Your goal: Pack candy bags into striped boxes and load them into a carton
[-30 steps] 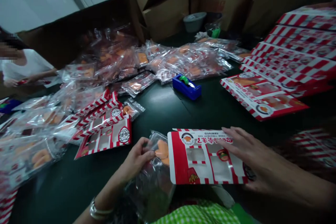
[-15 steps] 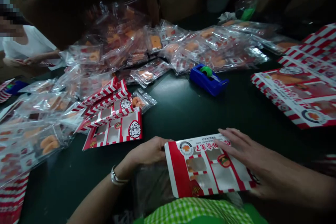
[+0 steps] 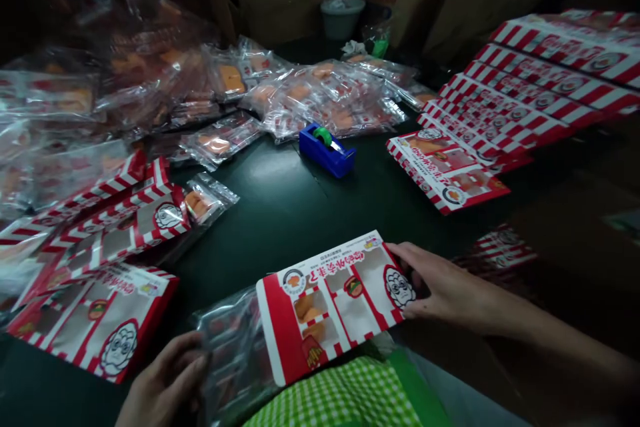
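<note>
Lying at the far left, a big heap of clear plastic bags point(image 3: 75, 90) has orange bits showing inside. In front of it sit a few red and white striped boxes point(image 3: 123, 287), and the nearest one has a round black and white face on its front. The left hand point(image 3: 170, 373) is low down, with bent fingers touching the end of a clear plastic bag point(image 3: 233, 360). I can't tell if it is pinching the bag or just pushing on it. A little bag with an orange piece point(image 3: 200, 200) lies behind that hand. The clear plastic bag is partly inside the left end of a red and white window box point(image 3: 340, 307). Orange pieces show through the box's left windows. The window box is low in the middle, right by a green checked cloth point(image 3: 340, 393). Behind it, on the dark table point(image 3: 260, 190), is a blue tape dispenser point(image 3: 327, 150) with green tape. The right hand point(image 3: 430, 280) is holding the window box tight by its right end. At the far right, more striped boxes point(image 3: 525, 90) lean in a long row.
</note>
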Motion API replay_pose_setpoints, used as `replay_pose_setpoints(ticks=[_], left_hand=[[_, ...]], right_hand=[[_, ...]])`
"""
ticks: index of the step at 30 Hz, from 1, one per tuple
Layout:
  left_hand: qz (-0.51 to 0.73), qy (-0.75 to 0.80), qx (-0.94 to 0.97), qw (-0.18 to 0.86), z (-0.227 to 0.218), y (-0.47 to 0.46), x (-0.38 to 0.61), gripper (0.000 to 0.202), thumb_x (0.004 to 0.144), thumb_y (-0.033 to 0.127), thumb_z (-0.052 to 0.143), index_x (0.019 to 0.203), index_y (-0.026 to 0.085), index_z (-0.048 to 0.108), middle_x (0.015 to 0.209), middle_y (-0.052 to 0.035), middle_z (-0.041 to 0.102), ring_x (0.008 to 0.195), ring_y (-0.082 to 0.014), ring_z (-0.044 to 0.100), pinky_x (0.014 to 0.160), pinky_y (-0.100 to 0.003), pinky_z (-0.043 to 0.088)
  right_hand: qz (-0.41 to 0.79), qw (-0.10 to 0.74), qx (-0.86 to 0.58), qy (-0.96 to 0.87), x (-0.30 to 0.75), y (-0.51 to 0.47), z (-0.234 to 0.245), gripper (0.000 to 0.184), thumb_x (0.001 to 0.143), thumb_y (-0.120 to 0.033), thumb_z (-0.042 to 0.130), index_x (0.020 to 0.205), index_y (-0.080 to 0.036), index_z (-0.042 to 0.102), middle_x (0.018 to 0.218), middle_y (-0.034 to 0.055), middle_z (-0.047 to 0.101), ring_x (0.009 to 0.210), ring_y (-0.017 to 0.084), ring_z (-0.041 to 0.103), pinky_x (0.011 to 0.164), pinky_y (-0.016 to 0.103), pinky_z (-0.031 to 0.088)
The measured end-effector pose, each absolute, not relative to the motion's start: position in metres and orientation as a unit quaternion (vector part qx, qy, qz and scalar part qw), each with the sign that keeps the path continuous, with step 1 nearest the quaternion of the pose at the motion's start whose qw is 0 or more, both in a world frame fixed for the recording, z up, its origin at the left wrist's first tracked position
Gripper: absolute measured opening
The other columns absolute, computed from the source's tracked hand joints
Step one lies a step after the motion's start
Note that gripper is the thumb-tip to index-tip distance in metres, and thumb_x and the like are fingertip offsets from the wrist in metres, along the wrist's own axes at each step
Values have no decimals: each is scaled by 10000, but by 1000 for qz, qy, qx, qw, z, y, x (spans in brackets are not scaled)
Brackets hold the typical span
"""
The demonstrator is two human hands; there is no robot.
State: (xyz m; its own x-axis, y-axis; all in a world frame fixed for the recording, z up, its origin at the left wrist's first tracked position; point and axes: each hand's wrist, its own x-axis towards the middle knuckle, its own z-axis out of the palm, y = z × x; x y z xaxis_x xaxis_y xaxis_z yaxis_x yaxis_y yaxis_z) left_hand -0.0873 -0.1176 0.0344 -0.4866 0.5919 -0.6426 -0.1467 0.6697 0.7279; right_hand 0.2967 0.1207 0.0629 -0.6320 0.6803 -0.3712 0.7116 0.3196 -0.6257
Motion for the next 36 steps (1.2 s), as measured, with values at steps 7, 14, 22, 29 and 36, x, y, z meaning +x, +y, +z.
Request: replay_pose_setpoints(ticks=[7,14,22,29,36], left_hand=[[452,638,79,618,65,-51,-26,519,508,336,896,956,150,710,736,-62,757,642,-265,707,605,-354,585],[486,613,101,615,70,-54,-29,467,576,236,869,1005,139,711,802,-77,769,700,-250,724,720,-377,595],[593,550,293,509,132,-47,-46,190,764,236,745,939,171,710,788,-29,727,649,-130,673,613,-219,555],[643,536,340,428,89,-61,-45,523,847,245,677,1338,315,510,1423,-66,533,1275,-242,526,1048,-379,449],[650,560,269,438,29,-52,-29,557,797,312,718,1316,227,534,1220,-79,683,1115,-238,630,989,-376,473]], right_hand=[[-481,-15,344,806,244,111,67,655,616,-256,816,1209,-157,555,1080,64,569,895,188,583,740,261,514],[-263,-52,292,918,222,92,52,860,571,-351,840,1333,-143,500,1336,206,505,1217,416,466,985,586,412],[-299,-325,120,889,189,69,73,537,880,-113,502,1390,-270,448,1355,95,572,1251,289,523,1043,495,439],[-815,-210,267,470,180,73,73,607,851,-436,637,1386,-292,388,1172,104,680,916,293,709,753,463,601],[-744,-237,311,541,166,65,38,792,835,-423,673,1485,-339,228,1425,90,501,1154,259,604,902,394,557]])
